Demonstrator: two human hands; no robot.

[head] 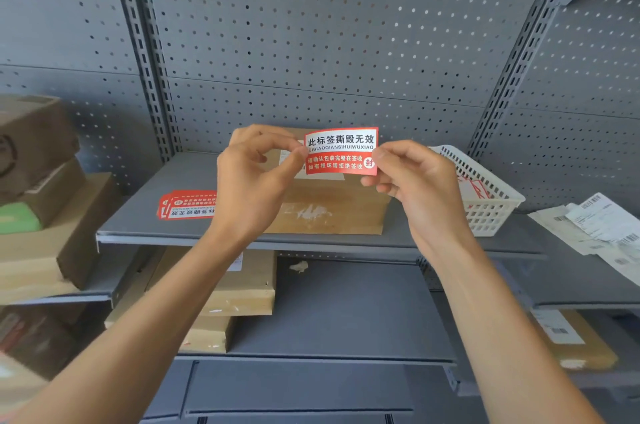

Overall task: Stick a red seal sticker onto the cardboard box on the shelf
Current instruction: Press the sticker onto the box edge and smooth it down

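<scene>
A red and white seal sticker [341,151] with printed characters is held up in the air between both hands. My left hand [254,177] pinches its left edge and my right hand [414,177] pinches its right lower corner. Directly behind the sticker a flat brown cardboard box [327,210] lies on the grey shelf [145,215]; my hands hide much of its top. A small stack of more red seal stickers [187,205] lies on the shelf to the box's left.
A white slotted plastic basket [483,196] stands right of the box. Printed paper labels [602,229] lie at far right. Cardboard parcels [52,215] are stacked at left, and more boxes [239,285] sit on the lower shelf. A grey pegboard wall [311,42] backs the shelves.
</scene>
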